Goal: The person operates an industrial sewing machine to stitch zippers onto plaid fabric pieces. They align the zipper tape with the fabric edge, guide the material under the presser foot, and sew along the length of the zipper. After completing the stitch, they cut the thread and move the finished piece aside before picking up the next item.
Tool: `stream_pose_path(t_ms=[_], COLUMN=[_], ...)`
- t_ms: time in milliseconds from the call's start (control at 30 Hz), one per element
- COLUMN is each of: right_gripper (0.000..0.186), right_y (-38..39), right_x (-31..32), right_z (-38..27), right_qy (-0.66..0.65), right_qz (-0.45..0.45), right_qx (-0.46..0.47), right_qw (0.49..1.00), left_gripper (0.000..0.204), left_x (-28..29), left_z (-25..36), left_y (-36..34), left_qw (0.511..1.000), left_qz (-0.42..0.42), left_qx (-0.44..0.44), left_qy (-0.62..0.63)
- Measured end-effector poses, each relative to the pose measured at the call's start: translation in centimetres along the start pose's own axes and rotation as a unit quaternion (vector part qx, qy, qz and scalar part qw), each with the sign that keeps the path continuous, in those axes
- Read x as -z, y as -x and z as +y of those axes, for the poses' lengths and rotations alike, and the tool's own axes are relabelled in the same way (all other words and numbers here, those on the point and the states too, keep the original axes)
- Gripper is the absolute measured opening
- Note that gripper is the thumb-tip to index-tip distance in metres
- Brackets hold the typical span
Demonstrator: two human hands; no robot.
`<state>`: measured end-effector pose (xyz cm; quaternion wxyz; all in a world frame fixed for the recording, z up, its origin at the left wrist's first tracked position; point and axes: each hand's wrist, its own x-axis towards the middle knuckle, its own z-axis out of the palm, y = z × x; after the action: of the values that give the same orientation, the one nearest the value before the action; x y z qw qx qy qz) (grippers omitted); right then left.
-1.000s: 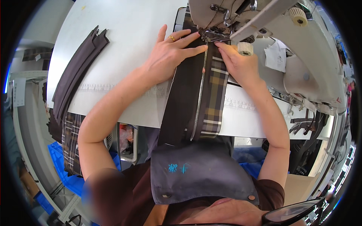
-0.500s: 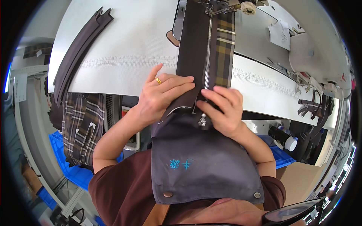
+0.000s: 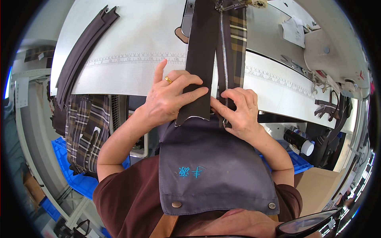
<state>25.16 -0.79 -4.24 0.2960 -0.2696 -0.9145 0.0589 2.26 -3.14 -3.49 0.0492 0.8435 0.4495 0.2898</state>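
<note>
A long dark fabric strip (image 3: 198,47) runs from under the sewing machine's presser foot (image 3: 219,6) over the table edge toward me. My left hand (image 3: 170,95), wearing a gold ring, rests on its lower part with fingers spread and one raised. To its right is a metal zipper (image 3: 224,43) on dark tape, apart from the strip below the middle, with plaid fabric (image 3: 237,31) beside it. My right hand (image 3: 238,111) has its fingers curled, closed on the zipper tape near its lower end.
The white table (image 3: 123,35) has a printed ruler band. Dark cut strips (image 3: 79,59) lie at left; plaid pieces (image 3: 85,131) hang below. At right are the machine body (image 3: 337,59), white paper (image 3: 293,33), scissors (image 3: 293,59), dark straps (image 3: 329,109), a bottle (image 3: 295,142) and blue bins (image 3: 67,158).
Both hands have moved from the presser foot down toward the table's near edge. Since half a second ago, the zipper tape and dark strip have separated, the right hand shifting slightly right.
</note>
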Motion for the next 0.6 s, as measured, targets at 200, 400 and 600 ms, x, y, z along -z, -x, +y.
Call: stream_pose_path(t_ms=[200,400,600], right_gripper=[0.050,0.036,0.027], right_y=[-0.2,0.6,-0.4], right_x=[0.4,0.8,0.9], right_z=[-0.1,0.2,-1.4], right_qy=[-0.005,-0.043,-0.012], right_qz=[-0.015,0.039,0.055], right_qx=[-0.005,0.026,0.024], right_qw=[1.000,0.998,0.998], left_gripper=[0.039,0.037,0.039], left_x=[-0.4,-0.4,-0.4], left_z=[0.1,-0.1,-0.3], left_y=[0.5,0.7,1.0], left_qw=[1.000,0.998,0.998], left_qz=[0.024,0.046,0.058], left_qx=[-0.018,-0.044,-0.036], left_qy=[-0.009,-0.016,0.017])
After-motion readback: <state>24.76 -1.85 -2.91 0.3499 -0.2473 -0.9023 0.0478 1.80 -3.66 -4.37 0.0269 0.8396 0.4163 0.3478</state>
